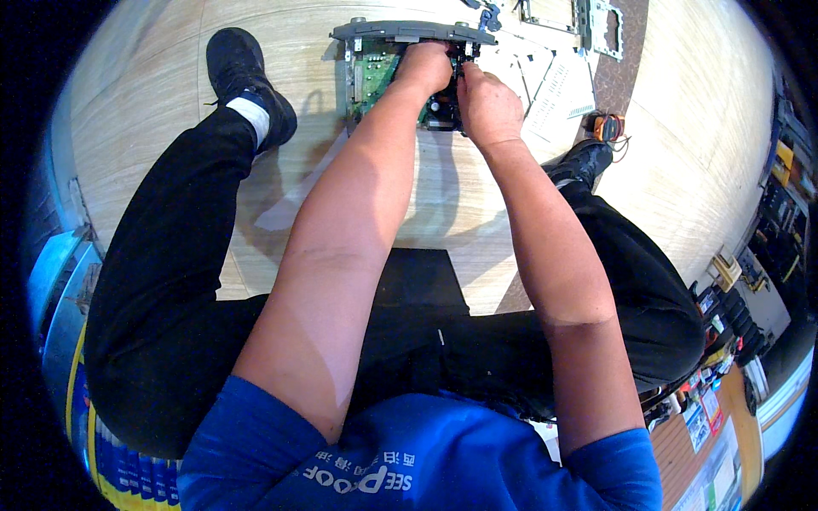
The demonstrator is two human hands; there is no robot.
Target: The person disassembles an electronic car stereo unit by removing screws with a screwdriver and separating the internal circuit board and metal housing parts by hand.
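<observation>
An opened electronic unit (349,85) sits on the floor in front of me, with a green circuit board (375,78), a grey front bar (366,31) along its far edge and dark components (443,111) at its right. My left hand (422,70) reaches into the middle of the unit, its fingers hidden beneath the bar and behind the hand itself. At the unit's right side my right hand (487,106) is curled against the dark parts, fingertips closed there; whatever they grip is too hidden to make out.
Papers (562,94), metal frames (607,30) and small dark parts (487,17) lie beyond and right of the unit. An orange-and-black meter (609,127) sits near my right shoe (584,162). My left shoe (234,64) is left of the unit. Shelves of clutter (758,272) line the right edge.
</observation>
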